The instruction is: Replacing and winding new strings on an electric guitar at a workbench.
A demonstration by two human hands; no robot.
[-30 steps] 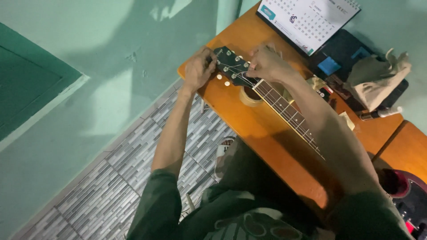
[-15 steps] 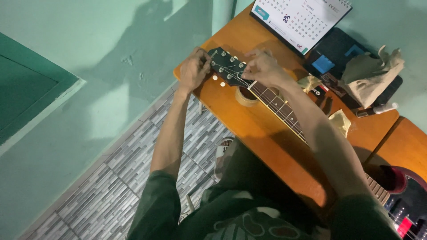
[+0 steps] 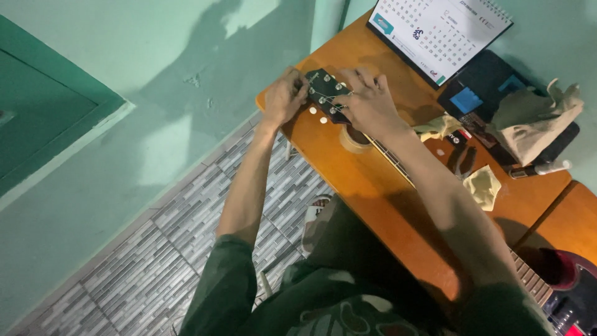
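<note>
A guitar lies along an orange wooden table (image 3: 385, 199), its dark headstock (image 3: 324, 93) with white tuning pegs at the far end. My left hand (image 3: 285, 96) pinches a tuning peg on the headstock's left side. My right hand (image 3: 370, 102) rests over the headstock's right side and the top of the neck, fingers curled on the pegs or strings there. My right forearm covers most of the neck (image 3: 398, 163). The red guitar body (image 3: 569, 292) shows at the lower right corner.
A desk calendar (image 3: 438, 31) stands at the table's far end. A black pad with a blue square (image 3: 479, 93), crumpled cloths (image 3: 535, 121), pliers (image 3: 461, 160) and a tape roll (image 3: 356, 138) lie beside the neck. Grey patterned floor tiles (image 3: 155, 261) and green walls are left.
The view has shifted, so the headstock sits a little higher and further right. Both hands stay on the headstock; the right hand's fingers have spread further over it.
</note>
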